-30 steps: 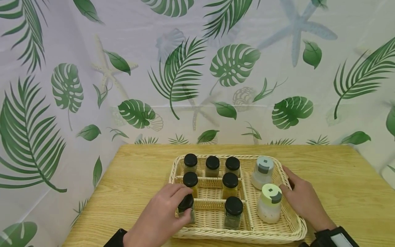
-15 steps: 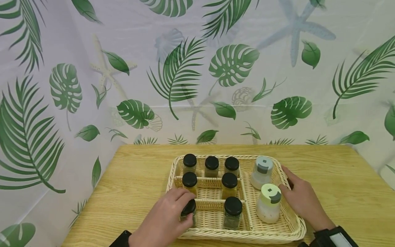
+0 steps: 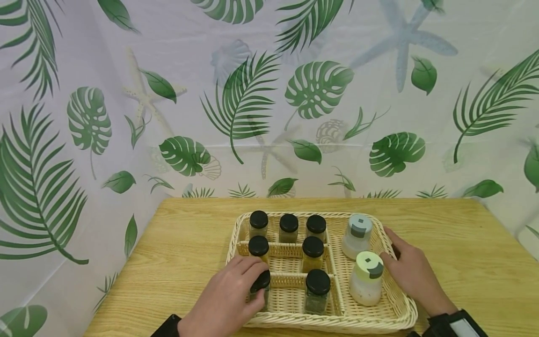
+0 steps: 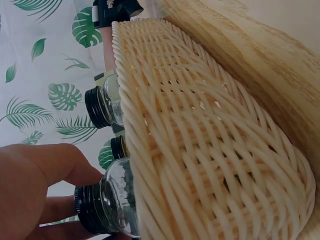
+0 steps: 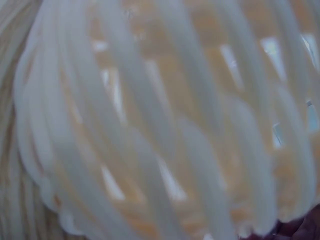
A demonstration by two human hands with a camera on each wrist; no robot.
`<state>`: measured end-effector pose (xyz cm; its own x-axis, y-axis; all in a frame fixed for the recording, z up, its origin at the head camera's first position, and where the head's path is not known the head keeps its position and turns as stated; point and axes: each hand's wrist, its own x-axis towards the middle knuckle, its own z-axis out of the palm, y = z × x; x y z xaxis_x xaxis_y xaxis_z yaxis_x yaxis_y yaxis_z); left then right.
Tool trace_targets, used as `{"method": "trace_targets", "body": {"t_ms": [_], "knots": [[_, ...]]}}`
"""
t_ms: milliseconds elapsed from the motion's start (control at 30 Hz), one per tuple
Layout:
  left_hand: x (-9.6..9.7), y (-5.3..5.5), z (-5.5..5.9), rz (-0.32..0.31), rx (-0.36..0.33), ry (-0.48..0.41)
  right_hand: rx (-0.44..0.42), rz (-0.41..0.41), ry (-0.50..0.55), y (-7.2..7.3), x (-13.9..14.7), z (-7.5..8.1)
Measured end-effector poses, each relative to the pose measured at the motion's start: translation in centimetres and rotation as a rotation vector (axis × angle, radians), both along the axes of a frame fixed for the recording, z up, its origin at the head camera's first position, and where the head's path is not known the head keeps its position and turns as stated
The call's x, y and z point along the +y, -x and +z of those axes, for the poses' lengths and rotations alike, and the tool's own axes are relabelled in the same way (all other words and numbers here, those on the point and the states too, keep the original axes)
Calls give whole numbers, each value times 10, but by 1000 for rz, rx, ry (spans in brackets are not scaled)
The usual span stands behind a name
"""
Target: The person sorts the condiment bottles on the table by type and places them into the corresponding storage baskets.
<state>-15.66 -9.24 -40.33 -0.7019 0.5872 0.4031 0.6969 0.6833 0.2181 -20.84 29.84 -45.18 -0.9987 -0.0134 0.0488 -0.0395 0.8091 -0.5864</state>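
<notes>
A woven wicker basket (image 3: 324,322) with several compartments sits on the table. At its front left compartment my left hand (image 3: 227,296) grips a small glass jar (image 3: 262,281) by its black lid. The left wrist view shows thumb and fingers around that lid (image 4: 89,210), with the jar's clear body (image 4: 120,195) behind the basket rim. My right hand (image 3: 414,276) holds the basket's right side, its thumb at the rim. In the right wrist view the wicker wall (image 5: 165,125) fills most of the picture, close and blurred.
Another black-lidded jar (image 3: 317,292) stands at front right of the divided section; several more stand behind. The long right compartment holds a shaker with a pale blue lid (image 3: 359,229) and one with a yellow-green lid (image 3: 368,276). A leaf-print curtain (image 3: 269,117) hangs behind the table (image 3: 181,234).
My left hand has moved slightly to the right with the jar, which now stands more upright in the front left compartment. The right hand keeps its place on the basket.
</notes>
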Motion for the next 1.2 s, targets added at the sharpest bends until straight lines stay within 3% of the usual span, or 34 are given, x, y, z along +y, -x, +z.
{"method": "trace_targets", "body": {"t_ms": [700, 967, 1100, 1200], "knots": [[0, 4, -4, 52, 60, 49, 9, -6, -12, 1, -1, -1], [0, 4, -4, 47, 73, 10, 14, -6, -12, 1, 0, -2], [-5, 6, -2, 86, 80, -42, 9, -9, -12, 2, 0, -2], [-12, 11, -2, 156, 97, -59, 2, -11, -9, 2, 0, -3]]}}
